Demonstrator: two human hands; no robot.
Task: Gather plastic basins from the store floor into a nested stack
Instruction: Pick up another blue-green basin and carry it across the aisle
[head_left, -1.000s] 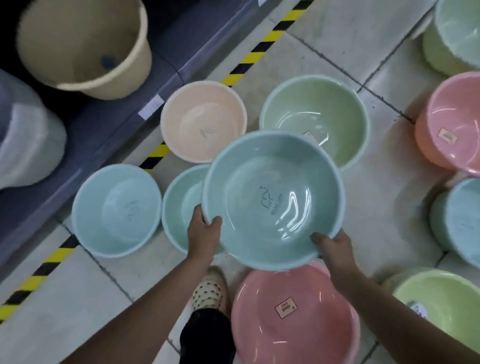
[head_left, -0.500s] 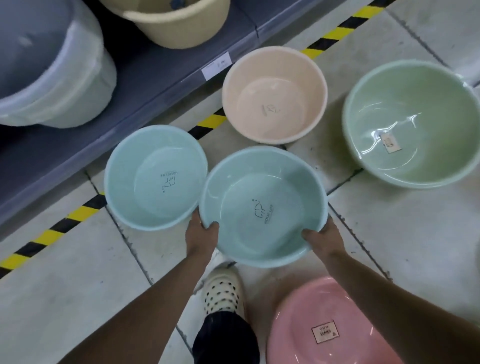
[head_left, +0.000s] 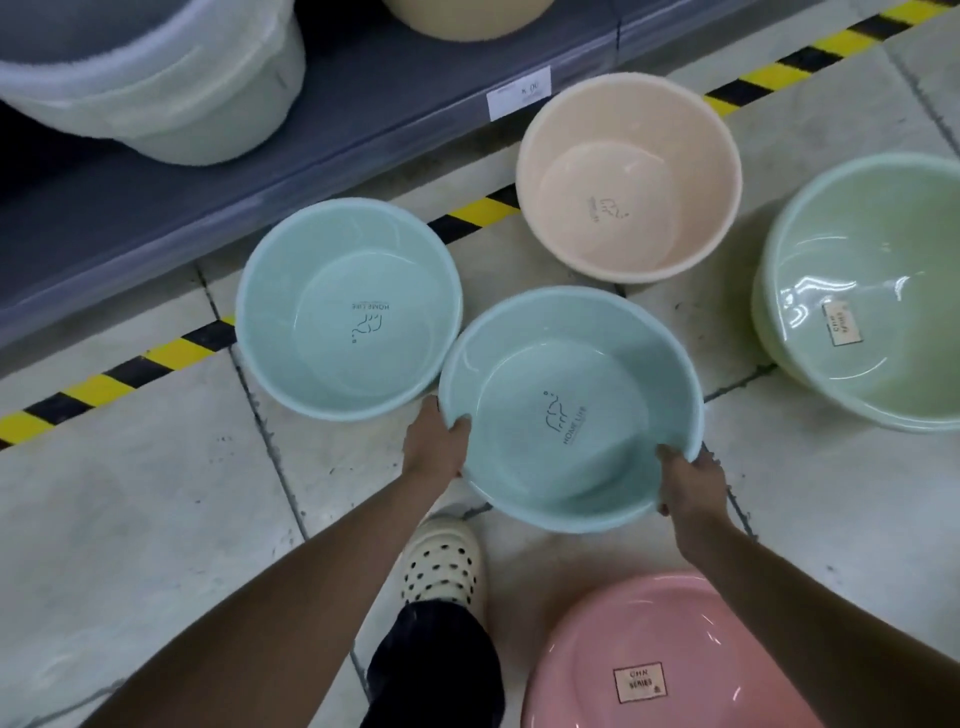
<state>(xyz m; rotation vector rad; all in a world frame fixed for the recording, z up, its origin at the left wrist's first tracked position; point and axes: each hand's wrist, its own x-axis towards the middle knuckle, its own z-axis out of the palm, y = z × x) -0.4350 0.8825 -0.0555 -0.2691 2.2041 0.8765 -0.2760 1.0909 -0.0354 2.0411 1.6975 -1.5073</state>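
A light blue basin (head_left: 571, 405) sits low over the tiled floor in the middle of the view. My left hand (head_left: 434, 441) grips its left rim, thumb inside. My right hand (head_left: 691, 480) grips its right rim near me. Whether another basin lies nested under it I cannot tell. A second light blue basin (head_left: 348, 306) stands on the floor just to its left, rims almost touching. A peach basin (head_left: 628, 176) stands behind, a green basin (head_left: 872, 291) at the right edge, and a pink basin (head_left: 670, 660) near my feet.
A grey shelf base (head_left: 208, 171) runs along the far left, holding a large translucent tub (head_left: 150, 73) and a beige bucket (head_left: 467, 15). Yellow-black tape (head_left: 104, 384) marks the floor along it. My foot in a white perforated clog (head_left: 441, 566) stands below the held basin.
The held blue basin came down from above the pink basin and to the left, over the spot of a smaller blue basin that is now hidden. The camera view shifted left.
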